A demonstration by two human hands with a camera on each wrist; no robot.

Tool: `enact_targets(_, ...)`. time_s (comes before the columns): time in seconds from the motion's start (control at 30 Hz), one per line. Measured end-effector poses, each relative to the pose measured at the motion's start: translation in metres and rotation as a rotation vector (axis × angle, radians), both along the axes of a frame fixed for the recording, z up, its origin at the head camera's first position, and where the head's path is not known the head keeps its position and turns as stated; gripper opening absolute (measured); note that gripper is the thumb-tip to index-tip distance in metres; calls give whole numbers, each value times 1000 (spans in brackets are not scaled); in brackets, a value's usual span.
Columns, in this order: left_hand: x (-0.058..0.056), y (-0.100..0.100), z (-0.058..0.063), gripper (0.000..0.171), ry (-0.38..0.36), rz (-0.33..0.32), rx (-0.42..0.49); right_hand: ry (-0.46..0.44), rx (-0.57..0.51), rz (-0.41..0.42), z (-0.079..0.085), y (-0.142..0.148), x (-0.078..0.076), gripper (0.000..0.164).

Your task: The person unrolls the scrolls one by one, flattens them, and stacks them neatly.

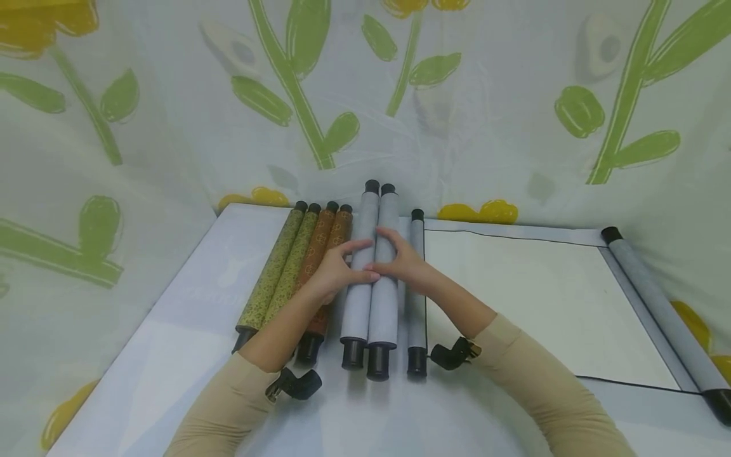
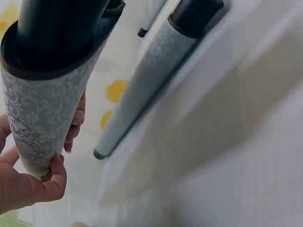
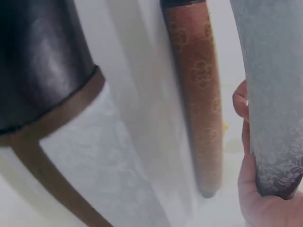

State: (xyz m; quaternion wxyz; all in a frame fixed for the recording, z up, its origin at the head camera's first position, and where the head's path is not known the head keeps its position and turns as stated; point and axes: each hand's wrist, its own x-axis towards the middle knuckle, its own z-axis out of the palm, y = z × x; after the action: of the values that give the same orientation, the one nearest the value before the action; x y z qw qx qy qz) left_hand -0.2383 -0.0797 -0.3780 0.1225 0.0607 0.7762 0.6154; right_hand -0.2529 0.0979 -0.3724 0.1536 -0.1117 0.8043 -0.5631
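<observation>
Two rolled grey scrolls (image 1: 358, 308) with black end knobs lie side by side between the hands, pointing away from the person. The left hand (image 1: 335, 271) grips the left one around its middle, thumb and fingers spread across the roll. From the other side, the right hand (image 1: 404, 261) grips the right grey scroll (image 1: 384, 311), its thumb and fingertips reaching the seam between the two. Close up in the left wrist view, the patterned grey roll (image 2: 45, 106) has fingers at its lower end. The right wrist view shows a hand (image 3: 265, 203) around a grey roll (image 3: 274, 94).
Left of the hands lie two green-yellow scrolls (image 1: 273, 266) and two brown scrolls (image 1: 314, 254). To the right, a partly unrolled scroll spreads its cream sheet (image 1: 531, 298) between a near roller (image 1: 417, 285) and a far-right roller (image 1: 657, 298). A flower-printed cloth (image 1: 485, 146) hangs behind the white table (image 1: 188, 304).
</observation>
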Motion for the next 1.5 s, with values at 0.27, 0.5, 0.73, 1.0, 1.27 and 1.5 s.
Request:
enact_targets(0.27,7,6,12,73,-57,-11,83,-47,-97,9,10,17,9,86)
enact_targets(0.5,12,14,14,69,-116,-9,142,-78,-97,-59,14,27,17,82)
enact_targets(0.73,13,24,12,59,-19,1,129,-19,-105,-123,15,30,19,70)
enact_targets(1.0,17,39,8,61,115,26,-12,62,-1,-195,14,33,21,77)
enact_targets(1.27,19,39,6,61,131,13,-38,4,63,-162,19,43,21,85)
enact_targets(1.5,18,40,3,61,116,7,-13,-48,84,-162,21,56,24,76)
